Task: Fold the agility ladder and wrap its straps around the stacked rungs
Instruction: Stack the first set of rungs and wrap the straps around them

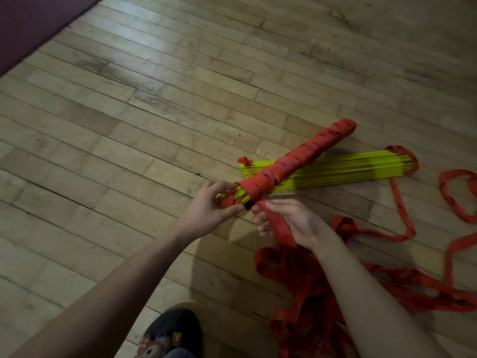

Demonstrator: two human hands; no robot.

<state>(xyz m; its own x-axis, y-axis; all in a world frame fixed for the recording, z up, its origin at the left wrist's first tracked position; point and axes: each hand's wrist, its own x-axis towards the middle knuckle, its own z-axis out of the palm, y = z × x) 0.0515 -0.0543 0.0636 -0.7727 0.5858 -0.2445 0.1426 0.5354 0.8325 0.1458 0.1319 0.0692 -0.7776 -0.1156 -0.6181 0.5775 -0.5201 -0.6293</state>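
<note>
Both hands were busy: left hand (206,210) gripped the stiff wrapped bundle (291,164)'s end, right hand (289,223) pinched floppy strap (280,229).

A worn wooden floor (154,104), a dark red mat (33,24) in one corner, and a patterned slipper (170,334) below.

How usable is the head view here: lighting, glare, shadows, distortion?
Head view: dim overall, with a pale glare patch on the wooden plank floor; a soft shadow lies under the arms near the dark patterned shoe. Wide-angle bending curves the floorboards toward the edges. The red-strap-wrapped bundle of yellow rungs, left hand and right hand remain reasonably sharp.
</note>
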